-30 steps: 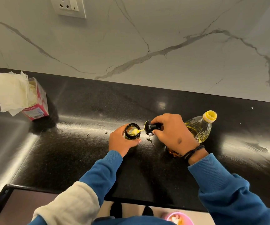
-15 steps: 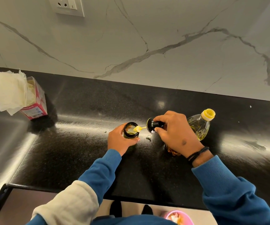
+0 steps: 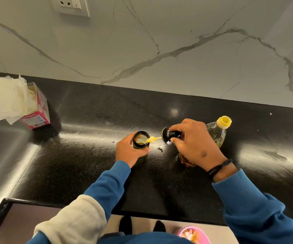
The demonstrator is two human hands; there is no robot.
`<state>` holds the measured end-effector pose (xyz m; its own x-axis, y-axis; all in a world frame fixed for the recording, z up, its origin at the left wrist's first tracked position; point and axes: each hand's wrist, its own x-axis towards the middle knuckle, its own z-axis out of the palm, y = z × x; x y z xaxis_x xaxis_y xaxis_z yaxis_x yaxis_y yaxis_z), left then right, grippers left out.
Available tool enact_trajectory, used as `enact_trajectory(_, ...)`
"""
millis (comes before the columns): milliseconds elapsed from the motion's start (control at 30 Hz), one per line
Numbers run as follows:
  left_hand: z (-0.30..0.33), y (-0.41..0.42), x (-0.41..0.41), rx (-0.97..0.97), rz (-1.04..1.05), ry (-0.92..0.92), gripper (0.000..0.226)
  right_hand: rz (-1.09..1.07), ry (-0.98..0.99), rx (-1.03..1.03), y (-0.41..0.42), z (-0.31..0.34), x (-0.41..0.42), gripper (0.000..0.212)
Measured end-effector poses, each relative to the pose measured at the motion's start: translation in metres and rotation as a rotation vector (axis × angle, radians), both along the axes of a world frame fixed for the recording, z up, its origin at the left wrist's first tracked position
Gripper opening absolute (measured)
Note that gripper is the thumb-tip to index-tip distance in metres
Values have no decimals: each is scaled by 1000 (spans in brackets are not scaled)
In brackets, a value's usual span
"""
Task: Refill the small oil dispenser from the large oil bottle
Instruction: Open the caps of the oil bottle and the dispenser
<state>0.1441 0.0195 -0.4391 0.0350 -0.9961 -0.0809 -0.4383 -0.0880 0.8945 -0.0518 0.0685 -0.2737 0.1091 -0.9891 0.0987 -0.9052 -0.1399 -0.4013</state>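
The small oil dispenser (image 3: 141,140), a dark glass jar with its mouth open, stands upright on the black counter. My left hand (image 3: 128,152) is wrapped around its body. My right hand (image 3: 193,143) holds the dispenser's black lid (image 3: 168,137) sideways, just right of the jar. The lid's yellow brush tip (image 3: 152,139) rests over the jar's rim. Behind my right hand stands the large oil bottle (image 3: 218,133), clear with yellow oil, its yellow cap on. My hand hides the bottle's lower part.
A pink tissue box (image 3: 36,111) with white tissues sticking out sits at the far left of the counter (image 3: 89,164). Small oil drops (image 3: 160,148) lie between my hands. A wall socket (image 3: 71,6) is on the marble backsplash. A pink bowl (image 3: 193,235) shows below the counter's front edge.
My right hand has drawn the lid a little to the right, so the brush tip has slid from inside the jar's mouth to its rim. My left hand has kept its grip.
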Motion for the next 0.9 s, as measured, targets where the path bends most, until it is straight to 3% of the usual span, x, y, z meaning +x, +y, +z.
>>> enact_trajectory(200, 0, 0, 0, -4, 2, 1, 76, -23, -90, -135, 3, -3, 5, 32)
enact_trajectory(500, 0, 0, 0, 7, 0, 11, 76, -131, -125, -106, 25, -31, 2, 32)
enact_trajectory(900, 4, 4, -2, 42, -17, 79, 73, -498, -741, -135, 73, -87, 13, 24)
